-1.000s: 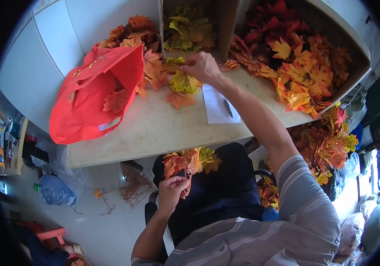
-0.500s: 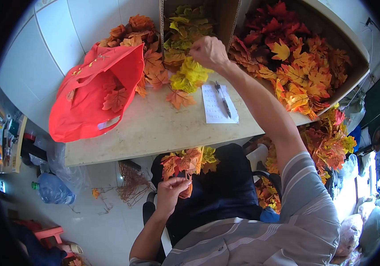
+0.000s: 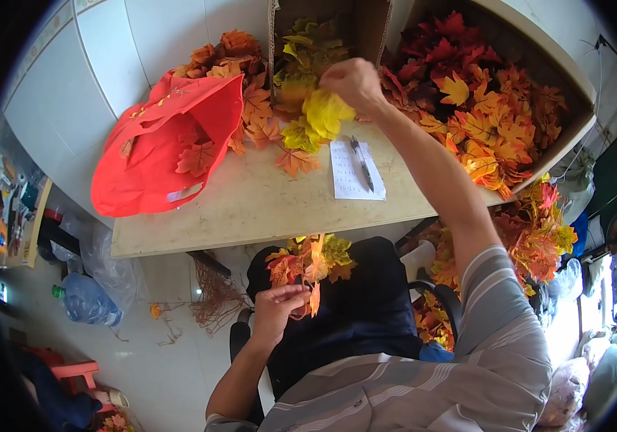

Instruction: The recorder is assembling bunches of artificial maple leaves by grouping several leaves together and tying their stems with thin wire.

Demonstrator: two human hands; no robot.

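Over my lap, my left hand (image 3: 277, 315) pinches a strand of artificial maple leaves (image 3: 316, 263), mostly orange, with yellow-green ones at its right. My right hand (image 3: 355, 83) reaches across the table to the front of an upright cardboard box (image 3: 362, 36). Its closed fingers hold a yellow artificial leaf (image 3: 329, 111), blurred by motion. Behind that leaf lies a pile of yellow-green leaves (image 3: 310, 47) inside the box. An orange leaf (image 3: 298, 162) rests on the tabletop just below.
A red cloth bag (image 3: 136, 183) with leaves lies on the table's (image 3: 251, 209) left, beside orange leaves (image 3: 240, 68). A pen (image 3: 363, 165) lies on a paper sheet (image 3: 344, 183). Right stands a box of red and orange leaves (image 3: 488, 119). A large bottle (image 3: 91, 299) stands on the floor.
My right hand has moved slightly right, lifting a yellow leaf from the pile. My left hand keeps hold of the leaf strand, whose lower leaf has turned. The whole view has shifted a little.
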